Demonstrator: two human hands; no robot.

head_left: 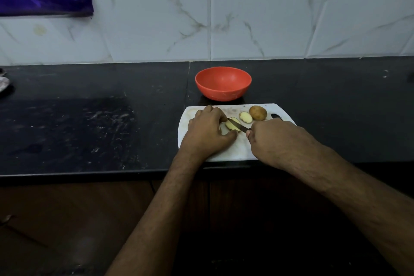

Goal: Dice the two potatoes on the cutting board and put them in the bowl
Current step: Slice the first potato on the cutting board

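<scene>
Two hands at the board [237, 152], mid-cut.
My left hand [207, 133] grips a potato piece [230, 125]; my right hand [272, 139] grips the knife [238, 126] across it. One slice [245, 117] and a whole potato [258, 112] lie behind, the bowl [223, 83] beyond on the bench [89, 119].

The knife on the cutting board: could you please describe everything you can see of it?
The knife is small with a thin, dark-looking blade; its handle is hidden inside the right hand, which grips it. The blade lies slanted, tip away and to the left, across a cut potato piece that the left hand holds down on the white cutting board. Its tip ends near the left fingers.
</scene>
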